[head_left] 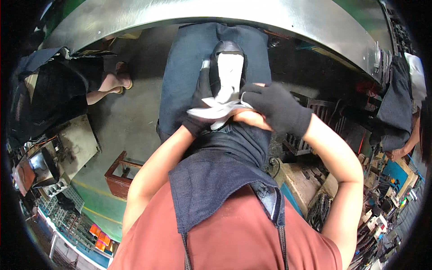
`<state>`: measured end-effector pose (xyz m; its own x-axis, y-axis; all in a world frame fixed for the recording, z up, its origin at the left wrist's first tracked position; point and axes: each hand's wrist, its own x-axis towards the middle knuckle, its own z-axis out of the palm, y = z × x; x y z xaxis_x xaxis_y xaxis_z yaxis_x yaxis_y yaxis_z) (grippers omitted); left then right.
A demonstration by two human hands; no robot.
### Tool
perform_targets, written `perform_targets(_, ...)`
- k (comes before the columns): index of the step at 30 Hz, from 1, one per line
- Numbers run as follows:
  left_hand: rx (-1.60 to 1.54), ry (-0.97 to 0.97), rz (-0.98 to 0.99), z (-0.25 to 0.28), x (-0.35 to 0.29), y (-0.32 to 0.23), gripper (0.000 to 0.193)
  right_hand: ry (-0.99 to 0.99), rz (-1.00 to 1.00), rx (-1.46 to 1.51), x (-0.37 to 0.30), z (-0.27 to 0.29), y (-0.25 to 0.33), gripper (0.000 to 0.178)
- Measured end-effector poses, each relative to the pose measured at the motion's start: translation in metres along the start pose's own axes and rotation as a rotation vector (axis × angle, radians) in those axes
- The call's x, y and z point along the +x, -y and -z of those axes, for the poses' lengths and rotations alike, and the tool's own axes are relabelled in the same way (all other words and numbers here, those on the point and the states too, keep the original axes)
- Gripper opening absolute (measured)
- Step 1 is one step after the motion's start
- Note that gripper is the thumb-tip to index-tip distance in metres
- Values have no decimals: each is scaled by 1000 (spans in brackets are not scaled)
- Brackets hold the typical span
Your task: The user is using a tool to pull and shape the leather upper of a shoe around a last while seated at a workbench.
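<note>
A black shoe (pixel 227 47) with a white lining piece (pixel 229 74) lies on my lap over a dark blue apron (pixel 189 67). My left hand (pixel 201 96), in a black glove, grips the shoe's side and the loose white flap (pixel 215 110). My right hand (pixel 275 107), also in a black glove, pinches the right edge of that white flap beside the shoe's opening. Both hands meet at the near end of the shoe.
A curved steel table edge (pixel 252 13) runs across the top. A seated person's leg and sandal (pixel 114 81) are at the left, and another person (pixel 400 103) stands at the right. A small wooden stool (pixel 120 174) stands on the floor; cluttered tools (pixel 382 202) fill the right.
</note>
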<state>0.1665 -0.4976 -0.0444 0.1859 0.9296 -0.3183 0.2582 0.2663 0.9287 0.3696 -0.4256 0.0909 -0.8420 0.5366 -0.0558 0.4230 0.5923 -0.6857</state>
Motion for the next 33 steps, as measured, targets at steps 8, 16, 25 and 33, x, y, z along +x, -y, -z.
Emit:
perform_targets(8,-673,46,113,-11,-53,91,51,186,-723,502,-88,-77,-11,39)
perform_targets(16,-167,-108,-17,-27,-35,62,52,380,-653,405,-97,-55,-1,42)
perform_targets(25,5,-3,-305,-18,-35,32,72,48,5,214,-39,-32,27,41)
perform_targets(33,-106,52,-112,-8,-44,12,104,34,221,-47,-28,-49,64,46)
